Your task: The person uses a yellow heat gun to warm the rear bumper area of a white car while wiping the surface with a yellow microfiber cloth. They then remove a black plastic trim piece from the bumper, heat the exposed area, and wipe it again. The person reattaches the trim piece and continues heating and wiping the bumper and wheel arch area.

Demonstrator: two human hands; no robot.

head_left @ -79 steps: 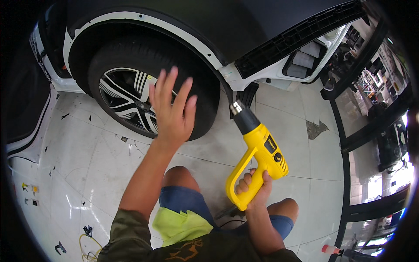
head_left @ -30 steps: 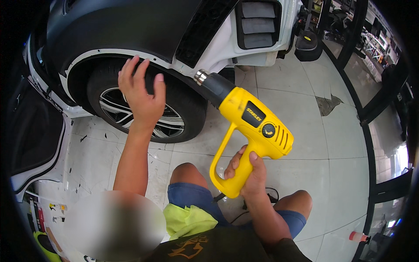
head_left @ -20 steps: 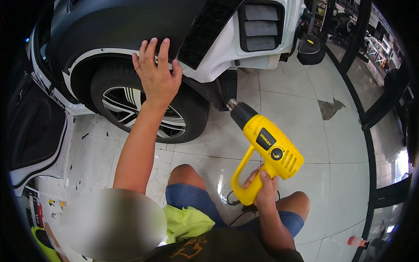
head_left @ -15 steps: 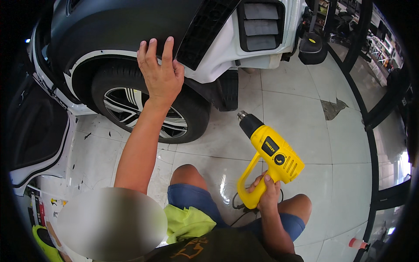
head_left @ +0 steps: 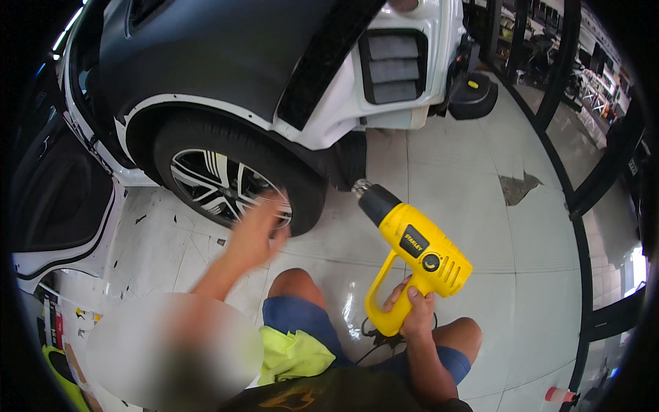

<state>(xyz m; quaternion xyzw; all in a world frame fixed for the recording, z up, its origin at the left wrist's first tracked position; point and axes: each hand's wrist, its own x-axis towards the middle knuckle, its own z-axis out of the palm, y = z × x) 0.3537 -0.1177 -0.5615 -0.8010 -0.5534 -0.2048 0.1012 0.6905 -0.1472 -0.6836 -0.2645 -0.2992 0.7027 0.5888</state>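
My right hand is wrapped round the handle of a yellow and black heat gun. The metal nozzle tilts up and left, toward the car's rear wheel. In front of that wheel's spokes hangs my left hand, its fingers smeared by motion; nothing can be made out in it. Above the wheel, dark matte film or paint covers the body panel, with a pale rim along the arch. White bodywork with a black slatted vent lies to the right.
An open car door stands at the left. A lime-green cloth lies across my lap, and a black cord runs on the tiled floor. One tile has a broken patch. Black-framed glass borders the right side.
My left hand has come off the dark panel and dropped toward me, in front of the wheel. The heat gun has shifted slightly left in view, still held in my right hand.
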